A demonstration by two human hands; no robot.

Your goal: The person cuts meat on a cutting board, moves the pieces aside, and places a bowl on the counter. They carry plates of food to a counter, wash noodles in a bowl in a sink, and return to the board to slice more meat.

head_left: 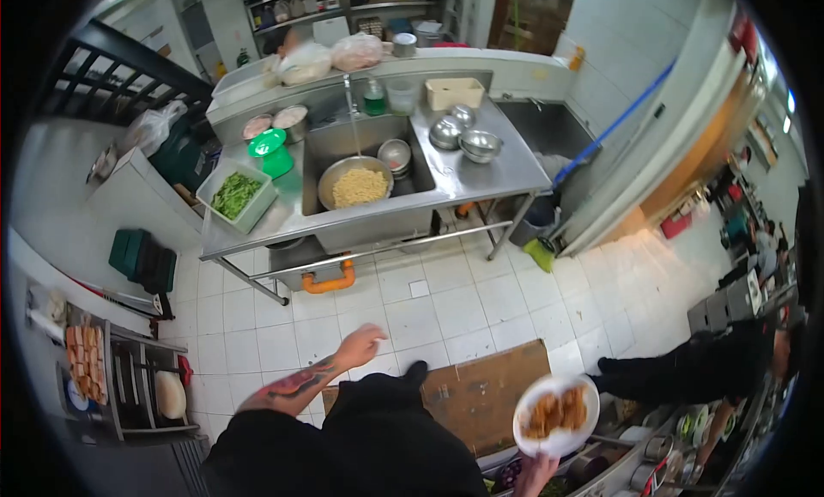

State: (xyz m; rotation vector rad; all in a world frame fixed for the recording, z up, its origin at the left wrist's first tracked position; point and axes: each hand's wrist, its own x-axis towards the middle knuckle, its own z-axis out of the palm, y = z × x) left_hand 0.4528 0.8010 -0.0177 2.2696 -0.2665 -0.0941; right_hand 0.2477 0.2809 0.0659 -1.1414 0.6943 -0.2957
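Note:
My right hand (537, 473) grips the near rim of a white plate (522, 421), at the lower right of the head view. On the plate lie pieces of reddish-brown food (554, 413), perhaps cooked meat, in two portions. My left hand (361, 346) hangs over the tiled floor with nothing in it, its fingers loosely bent and a little apart. Past it stands a steel sink (421, 162), where water runs from a tap (350, 93) into a bowl of pale yellow noodles or similar food (360, 188). Smaller metal bowls (394, 154) sit beside it in the basin.
A tub of chopped greens (233, 195) and a green scale-like object (271, 151) stand left of the sink; steel bowls (479, 145) are on its right. Brown cardboard (489, 394) covers floor tiles near my feet. A person in black (695, 364) works at the right-hand counter.

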